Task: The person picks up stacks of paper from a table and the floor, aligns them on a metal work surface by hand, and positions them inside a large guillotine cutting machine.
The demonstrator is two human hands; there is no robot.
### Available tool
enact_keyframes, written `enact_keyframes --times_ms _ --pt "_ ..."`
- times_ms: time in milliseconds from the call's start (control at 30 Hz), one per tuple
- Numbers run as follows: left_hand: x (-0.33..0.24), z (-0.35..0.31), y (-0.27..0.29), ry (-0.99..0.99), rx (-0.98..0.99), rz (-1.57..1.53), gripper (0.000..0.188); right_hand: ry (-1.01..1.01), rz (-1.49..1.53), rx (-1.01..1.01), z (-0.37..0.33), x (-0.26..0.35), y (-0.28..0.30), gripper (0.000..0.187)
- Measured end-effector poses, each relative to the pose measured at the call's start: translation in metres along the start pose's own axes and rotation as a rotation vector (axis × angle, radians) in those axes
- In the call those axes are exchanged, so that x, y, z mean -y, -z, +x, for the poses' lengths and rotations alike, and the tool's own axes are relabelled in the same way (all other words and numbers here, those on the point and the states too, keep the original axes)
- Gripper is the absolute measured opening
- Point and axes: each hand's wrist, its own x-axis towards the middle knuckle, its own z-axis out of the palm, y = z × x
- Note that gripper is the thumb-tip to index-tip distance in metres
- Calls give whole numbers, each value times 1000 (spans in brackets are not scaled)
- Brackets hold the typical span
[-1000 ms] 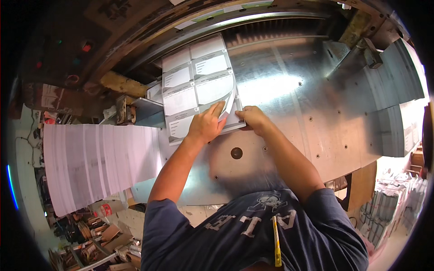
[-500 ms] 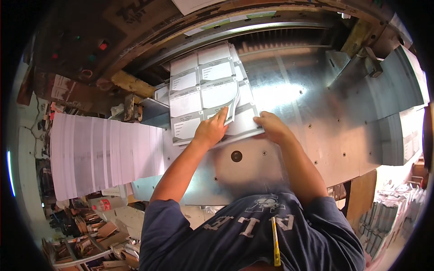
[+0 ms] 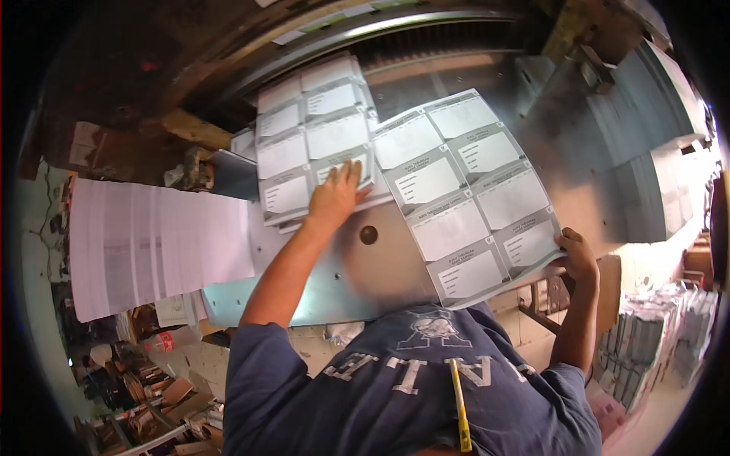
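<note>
My right hand point(image 3: 579, 255) pinches the lower right corner of a printed sheet point(image 3: 477, 182), grey and white with a grid of form-like boxes. Whether more than one sheet is in that grip, I cannot tell. The sheet slants across the metal table point(image 3: 357, 275), its lower edge close to my shirt. To the left lies a stack of sheets with the same print point(image 3: 283, 163). On that stack's lower right part rests my left hand point(image 3: 337, 196), fingers stretched out and gripping nothing.
A long fanned row of white paper point(image 3: 160, 243) lies at the left. Metal side guides point(image 3: 536, 80) and a dark machine bar point(image 3: 433, 29) stand beyond the stack. More paper piles point(image 3: 673, 190) are at the right, and bundled stacks point(image 3: 646, 334) stand lower right.
My right hand has drawn the printed sheet off the stack, right and toward me. My left hand no longer lifts the stack's corner and lies flat on it. The view has shifted slightly.
</note>
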Motion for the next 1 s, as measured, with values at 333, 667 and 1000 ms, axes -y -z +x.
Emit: enact_keyframes --times_ms 333,667,1000 --pt "-22 -12 14 19 -138 -4 73 31 74 -76 -32 -36 36 23" --pt "-188 -77 21 640 740 -1770 30 33 155 -43 -29 -57 31 23" --pt "-122 -87 47 596 -131 -1280 27 173 251 121 -20 -27 -82 24"
